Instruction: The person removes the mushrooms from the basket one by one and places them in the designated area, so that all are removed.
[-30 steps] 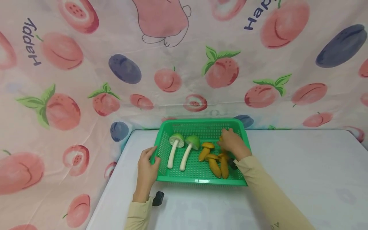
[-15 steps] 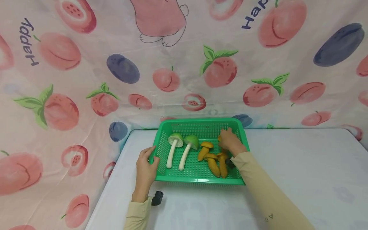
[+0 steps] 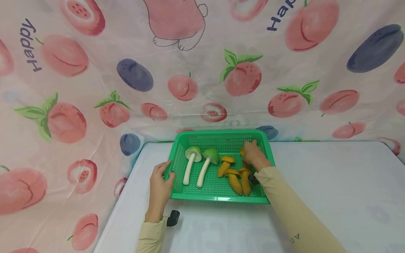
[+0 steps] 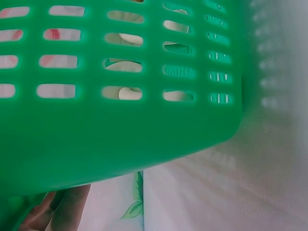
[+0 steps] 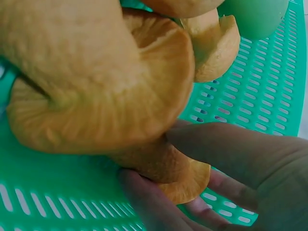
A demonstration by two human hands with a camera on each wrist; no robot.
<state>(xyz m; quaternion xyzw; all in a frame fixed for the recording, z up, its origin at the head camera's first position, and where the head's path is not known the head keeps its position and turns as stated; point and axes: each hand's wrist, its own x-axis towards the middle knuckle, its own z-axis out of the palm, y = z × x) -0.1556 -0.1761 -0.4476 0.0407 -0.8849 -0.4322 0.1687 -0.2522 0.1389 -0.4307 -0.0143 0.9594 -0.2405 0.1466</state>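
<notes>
A green perforated plastic basket sits on the white table. My left hand grips its left rim, with fingertips partly hidden behind the green plastic in the left wrist view. Inside, at the back right, my right hand pinches the stem of a yellow-brown mushroom between thumb and fingers; its cap points away. Three more yellow-brown mushrooms lie nearer the front: one short and two longer, a left one and a right one. Two green-capped mushrooms with white stems lie side by side at the left.
Behind the table hangs a fruit-print cloth, close to the basket's back rim. White tabletop extends right of the basket and in front of it. A black wrist camera juts from the left sleeve.
The head view has shifted slightly. Both hands stay in about the same places, the left on the rim and the right at the mushroom; the basket and its contents look unmoved.
</notes>
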